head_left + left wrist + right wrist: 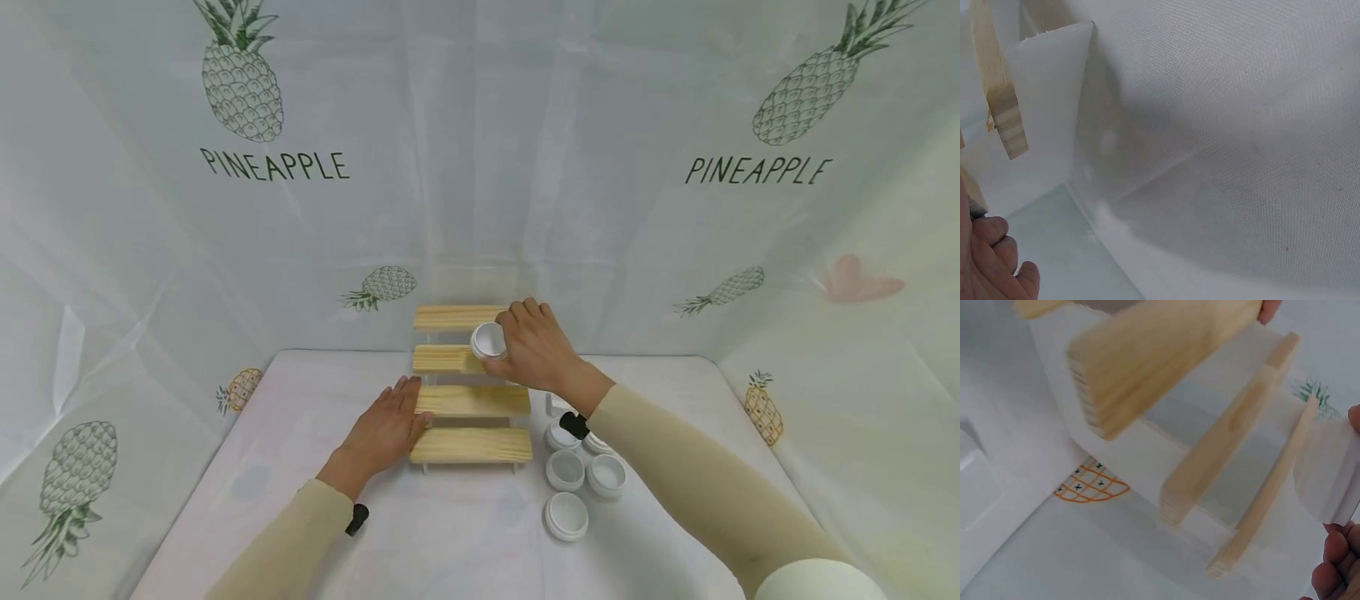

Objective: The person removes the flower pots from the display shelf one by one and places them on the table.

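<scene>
A stepped wooden rack [471, 400] with pale plank shelves stands mid-table. My right hand [529, 346] holds a small white jar [488, 340] tipped on its side over the rack's upper shelves; in the right wrist view the jar [1329, 469] shows at the right edge beside my fingers [1335, 562] and the shelf planks [1235, 425]. My left hand [390, 425] rests flat against the rack's left end, fingers straight. The left wrist view shows the fingers [994, 262] below a plank end [1007, 119].
Several small white jars [566, 469] and a lid [567, 515] lie on the white cloth right of the rack, under my right forearm. A pineapple-print cloth [480, 167] rises as a backdrop behind and on both sides of the table.
</scene>
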Tool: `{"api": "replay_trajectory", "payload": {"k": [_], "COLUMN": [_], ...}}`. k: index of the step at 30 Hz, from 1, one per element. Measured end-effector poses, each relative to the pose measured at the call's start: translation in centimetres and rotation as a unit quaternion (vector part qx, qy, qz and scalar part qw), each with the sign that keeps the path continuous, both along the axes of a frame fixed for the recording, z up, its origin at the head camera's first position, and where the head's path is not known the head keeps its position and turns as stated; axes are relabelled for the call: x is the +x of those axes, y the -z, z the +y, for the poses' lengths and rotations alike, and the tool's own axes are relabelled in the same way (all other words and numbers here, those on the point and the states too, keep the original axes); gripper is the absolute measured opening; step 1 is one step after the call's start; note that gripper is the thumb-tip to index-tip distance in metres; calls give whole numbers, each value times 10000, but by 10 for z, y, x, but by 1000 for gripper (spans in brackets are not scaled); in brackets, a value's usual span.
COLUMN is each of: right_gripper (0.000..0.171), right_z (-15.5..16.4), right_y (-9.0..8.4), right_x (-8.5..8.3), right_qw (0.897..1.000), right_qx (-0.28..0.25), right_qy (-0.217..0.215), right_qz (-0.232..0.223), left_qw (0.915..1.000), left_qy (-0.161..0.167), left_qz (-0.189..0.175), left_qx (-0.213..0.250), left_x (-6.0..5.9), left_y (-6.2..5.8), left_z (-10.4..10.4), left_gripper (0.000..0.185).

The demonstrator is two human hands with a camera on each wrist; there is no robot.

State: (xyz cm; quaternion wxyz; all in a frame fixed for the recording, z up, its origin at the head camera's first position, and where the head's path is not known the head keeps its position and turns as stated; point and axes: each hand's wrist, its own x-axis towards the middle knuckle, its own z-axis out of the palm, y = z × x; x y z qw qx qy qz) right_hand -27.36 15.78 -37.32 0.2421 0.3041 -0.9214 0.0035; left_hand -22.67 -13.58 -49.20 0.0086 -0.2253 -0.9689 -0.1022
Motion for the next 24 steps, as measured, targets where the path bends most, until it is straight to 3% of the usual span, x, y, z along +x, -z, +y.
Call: {"api": "replay_trajectory", "payload": {"k": [10,24], "right_gripper": [61,59], "right_z": [35,99], "right_y": [28,72], "right_x": [44,118], "right_qw": [9993,9993], "right_qx": [-115,-281], "right_qy": [-312,-222], "right_qz": [180,64], "left_qw": [10000,10000], "left_qy": [-38,-8], "left_qz": [-57,-2], "left_qx": [58,53], "left_x": [-1,0], "left_y": [0,-2], "left_z": [1,0], "left_gripper": [78,76]}}
